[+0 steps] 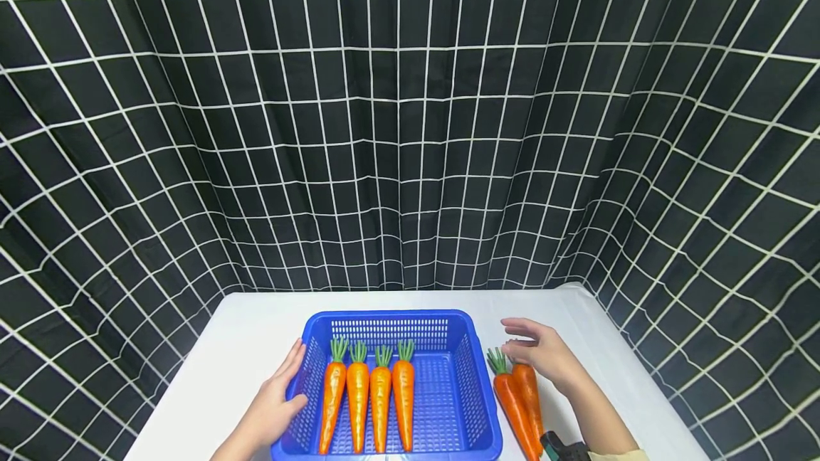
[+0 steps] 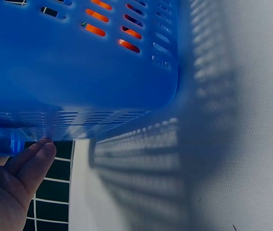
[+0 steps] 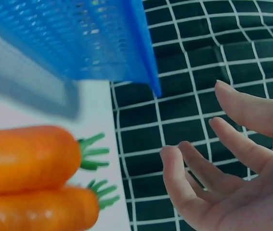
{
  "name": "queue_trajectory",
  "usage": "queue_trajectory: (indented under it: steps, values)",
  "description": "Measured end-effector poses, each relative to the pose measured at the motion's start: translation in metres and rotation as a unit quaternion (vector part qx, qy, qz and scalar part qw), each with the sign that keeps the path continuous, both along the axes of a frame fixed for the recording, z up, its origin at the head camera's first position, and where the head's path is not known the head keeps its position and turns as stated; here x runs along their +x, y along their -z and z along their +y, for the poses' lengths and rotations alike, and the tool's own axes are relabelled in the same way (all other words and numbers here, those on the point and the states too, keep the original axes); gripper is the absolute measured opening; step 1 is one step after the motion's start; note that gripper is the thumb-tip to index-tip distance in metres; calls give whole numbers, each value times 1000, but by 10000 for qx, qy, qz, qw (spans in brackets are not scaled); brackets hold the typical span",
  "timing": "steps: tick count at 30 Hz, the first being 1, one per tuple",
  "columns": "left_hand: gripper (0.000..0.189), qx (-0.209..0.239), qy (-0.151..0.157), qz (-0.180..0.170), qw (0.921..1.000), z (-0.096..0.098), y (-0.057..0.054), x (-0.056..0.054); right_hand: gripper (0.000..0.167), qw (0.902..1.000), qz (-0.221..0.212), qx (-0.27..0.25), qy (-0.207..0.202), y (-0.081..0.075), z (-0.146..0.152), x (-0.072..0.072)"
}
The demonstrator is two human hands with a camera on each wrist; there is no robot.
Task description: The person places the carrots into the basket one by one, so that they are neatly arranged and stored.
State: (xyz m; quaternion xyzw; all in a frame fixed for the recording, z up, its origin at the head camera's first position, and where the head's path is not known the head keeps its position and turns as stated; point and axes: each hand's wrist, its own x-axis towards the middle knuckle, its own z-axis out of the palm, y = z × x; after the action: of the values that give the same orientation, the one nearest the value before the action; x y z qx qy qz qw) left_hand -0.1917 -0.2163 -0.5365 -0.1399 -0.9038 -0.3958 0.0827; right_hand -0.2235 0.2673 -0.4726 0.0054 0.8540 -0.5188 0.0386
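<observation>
A blue plastic basket [image 1: 435, 314] holds several orange carrots [image 1: 357, 404] with green tops, lying side by side in its left and middle part. My left hand [image 1: 274, 404] touches the basket's left rim with its fingers straight; the left wrist view shows the fingertips [image 2: 42, 151] against the basket's side. To the right of the basket, two carrots lie close together, a nearer carrot [image 1: 514, 411] and a farther carrot [image 1: 529, 393]. Over their green tops hovers my right hand [image 1: 544, 354], fingers apart and loosely bent, holding nothing. Both carrots lie apart from those fingers in the right wrist view.
A white tabletop [image 1: 256, 326] carries the basket and the loose carrots. Behind and around the table hangs a black curtain [image 1: 410, 162] with a white grid. A dark strap [image 1: 566, 449] is on the right wrist, near the carrots' tips.
</observation>
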Motion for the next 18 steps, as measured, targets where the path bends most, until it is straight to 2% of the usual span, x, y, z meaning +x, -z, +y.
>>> queue_trajectory:
  steps: [4,11,18]
  values:
    - [83,28,43,47,10000,-1,-1,1,59,9998,-9,98,197,6,11,4]
    - [83,37,53,67,10000,-1,-1,1,62,9962,-142,692,504,25,26,6]
    - [83,-113,-46,138,9998,0,-1,2,66,9953,-381,731,501,49,38,10]
